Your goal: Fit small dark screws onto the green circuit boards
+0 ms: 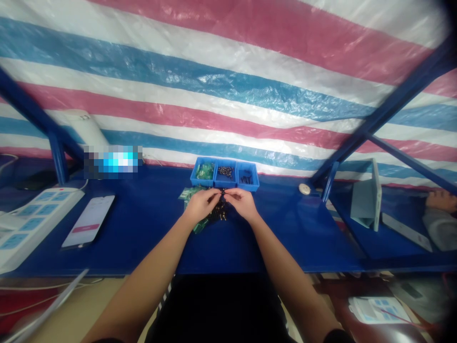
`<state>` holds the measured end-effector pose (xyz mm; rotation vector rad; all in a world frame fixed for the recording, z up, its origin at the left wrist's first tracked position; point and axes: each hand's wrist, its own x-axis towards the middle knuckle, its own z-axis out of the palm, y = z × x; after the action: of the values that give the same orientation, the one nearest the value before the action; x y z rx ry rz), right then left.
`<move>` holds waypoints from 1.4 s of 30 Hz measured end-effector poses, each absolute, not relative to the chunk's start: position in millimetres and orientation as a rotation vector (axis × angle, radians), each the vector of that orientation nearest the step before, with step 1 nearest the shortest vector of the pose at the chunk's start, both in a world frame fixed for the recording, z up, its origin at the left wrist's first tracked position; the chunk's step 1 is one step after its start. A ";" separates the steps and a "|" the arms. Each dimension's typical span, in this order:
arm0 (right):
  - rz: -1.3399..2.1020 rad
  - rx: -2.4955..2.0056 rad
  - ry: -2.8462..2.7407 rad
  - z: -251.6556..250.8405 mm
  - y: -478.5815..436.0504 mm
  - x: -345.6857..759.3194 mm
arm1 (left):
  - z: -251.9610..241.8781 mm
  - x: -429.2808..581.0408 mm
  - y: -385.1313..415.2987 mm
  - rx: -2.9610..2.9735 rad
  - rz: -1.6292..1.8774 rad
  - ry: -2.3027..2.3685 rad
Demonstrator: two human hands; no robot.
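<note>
My left hand (200,206) and my right hand (243,202) meet just in front of three joined blue bins, fingertips pinched close together. Something small and dark shows between them, too small to make out. Under the hands lies a pile of small black and brass-coloured parts (222,212). Green plastic packets (189,193) lie beside and partly beneath my left hand. The left bin (197,181) holds green packets, the middle bin (224,184) small brass-coloured and dark pieces, and the right bin (252,185) small black pieces.
On the blue table (143,228), a phone (89,221) and a white power strip (34,221) lie at left. A round, pale object (304,189) sits at right. Blue frame bars slant up both sides; another person's hand (442,201) shows at far right.
</note>
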<state>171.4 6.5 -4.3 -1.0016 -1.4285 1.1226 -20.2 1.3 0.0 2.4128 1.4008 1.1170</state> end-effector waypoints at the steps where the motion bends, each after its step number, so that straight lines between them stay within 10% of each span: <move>1: 1.126 -1.000 -1.427 -4.4 6.4 171.3 | 0.9 -20.2 0.9 2.411 1.106 1.407; 42: 1.126 -0.998 -1.407 -3.6 5.9 170.9 | 0.7 -20.7 -0.2 2.287 1.196 1.339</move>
<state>170.9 5.9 -3.6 -0.9979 -1.4075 1.1264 -20.7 -0.2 0.7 2.2873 1.3388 1.1964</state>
